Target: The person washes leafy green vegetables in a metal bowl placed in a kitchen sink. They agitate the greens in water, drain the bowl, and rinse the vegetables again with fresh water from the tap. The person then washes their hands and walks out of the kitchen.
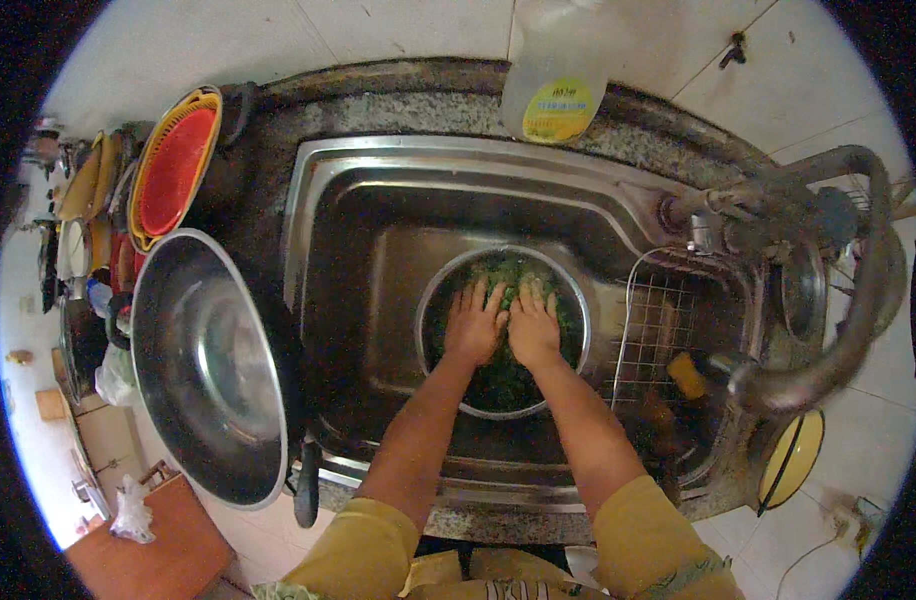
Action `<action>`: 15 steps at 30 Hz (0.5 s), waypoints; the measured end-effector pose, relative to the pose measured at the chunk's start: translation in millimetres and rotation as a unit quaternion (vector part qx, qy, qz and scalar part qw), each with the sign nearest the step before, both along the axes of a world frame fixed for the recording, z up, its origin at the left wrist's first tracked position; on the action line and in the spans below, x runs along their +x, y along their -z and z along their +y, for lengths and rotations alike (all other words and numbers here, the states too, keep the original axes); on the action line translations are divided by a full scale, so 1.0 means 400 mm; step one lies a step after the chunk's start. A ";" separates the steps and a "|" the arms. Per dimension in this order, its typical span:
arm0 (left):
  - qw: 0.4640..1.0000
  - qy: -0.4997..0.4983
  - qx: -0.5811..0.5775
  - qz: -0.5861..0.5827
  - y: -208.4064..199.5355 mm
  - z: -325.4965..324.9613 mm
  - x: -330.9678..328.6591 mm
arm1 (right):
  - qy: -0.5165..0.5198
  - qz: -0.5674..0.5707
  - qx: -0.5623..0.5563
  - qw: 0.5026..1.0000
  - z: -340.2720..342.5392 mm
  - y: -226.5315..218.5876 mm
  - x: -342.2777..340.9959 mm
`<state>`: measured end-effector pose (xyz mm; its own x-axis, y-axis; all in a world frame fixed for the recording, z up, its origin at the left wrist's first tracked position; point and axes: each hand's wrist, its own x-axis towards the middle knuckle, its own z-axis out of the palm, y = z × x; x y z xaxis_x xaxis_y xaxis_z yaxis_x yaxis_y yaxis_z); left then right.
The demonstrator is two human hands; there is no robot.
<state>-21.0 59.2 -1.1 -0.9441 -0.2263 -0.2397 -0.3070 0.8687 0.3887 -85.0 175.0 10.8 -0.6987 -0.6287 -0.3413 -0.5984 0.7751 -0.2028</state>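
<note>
A round metal bowl (421, 330) stands in the stainless steel sink (343, 270), holding dark leafy greens (500, 385). Both my hands reach down into it, side by side with the thumbs close together. My left hand (472, 322) lies palm down on the greens, its fingers stretched out. Just to its right, my right hand (534, 324) presses flat on them too, fingers spread and pointing to the far rim. Neither hand grips anything visible. The fingertips are partly blurred, and whether water covers the greens is hard to tell.
Left of the sink sits a large wok (203, 370), with red and yellow plastic baskets (173, 170) behind it. A wire rack (650, 330) and yellow sponge (687, 376) lie at the sink's right, under a curved faucet hose (828, 375). A clear bottle (555, 85) stands at the back.
</note>
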 end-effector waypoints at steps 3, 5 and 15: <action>0.999 0.003 -0.025 -0.026 -0.107 -0.016 -0.001 | 0.025 -0.018 0.040 0.999 -0.021 -0.090 -0.010; 0.985 -0.077 0.023 -0.150 -0.253 -0.002 0.013 | 0.094 -0.022 0.092 0.991 -0.012 -0.178 0.012; 0.971 0.022 -0.200 -0.127 0.052 0.068 0.092 | 0.089 0.054 0.115 0.988 0.048 0.036 0.141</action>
